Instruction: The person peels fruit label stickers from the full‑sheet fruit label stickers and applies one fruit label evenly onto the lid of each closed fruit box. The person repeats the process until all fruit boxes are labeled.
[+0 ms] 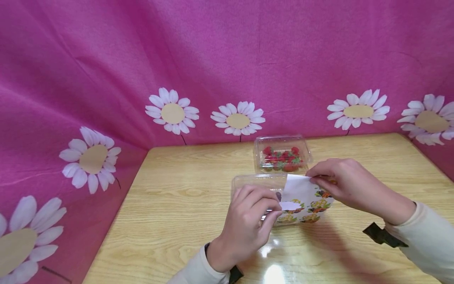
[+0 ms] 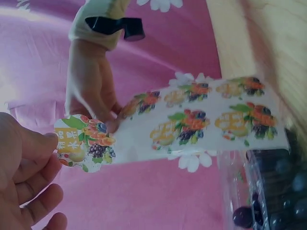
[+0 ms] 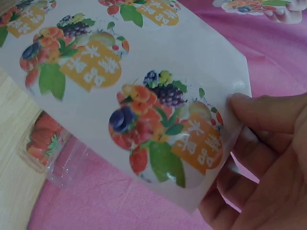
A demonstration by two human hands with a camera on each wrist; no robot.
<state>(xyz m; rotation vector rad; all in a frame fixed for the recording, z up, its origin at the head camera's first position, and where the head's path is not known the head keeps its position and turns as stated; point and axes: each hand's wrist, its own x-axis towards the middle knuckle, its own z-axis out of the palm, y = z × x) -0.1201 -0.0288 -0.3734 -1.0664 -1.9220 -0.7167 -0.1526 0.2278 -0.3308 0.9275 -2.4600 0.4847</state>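
Note:
My left hand [image 1: 248, 221] pinches the edge of a single fruit-print sticker [image 2: 84, 143] between thumb and forefinger; the sticker is off its backing. My right hand [image 1: 342, 181] grips a corner of a white sticker sheet [image 3: 192, 62] with thumb and fingers. Several more fruit stickers with orange lettering are on that sheet. Behind the left hand sits a clear plastic box [image 1: 259, 179] holding dark round fruit [image 2: 283, 187], partly hidden by hand and sheet in the head view. The sheet is tilted over this box's right part.
Farther back on the wooden table [image 1: 170, 205] stands a clear lidded box [image 1: 260, 141] of strawberries [image 1: 283, 157]. A pink cloth [image 1: 227, 59] with daisies rises behind the table and along its sides.

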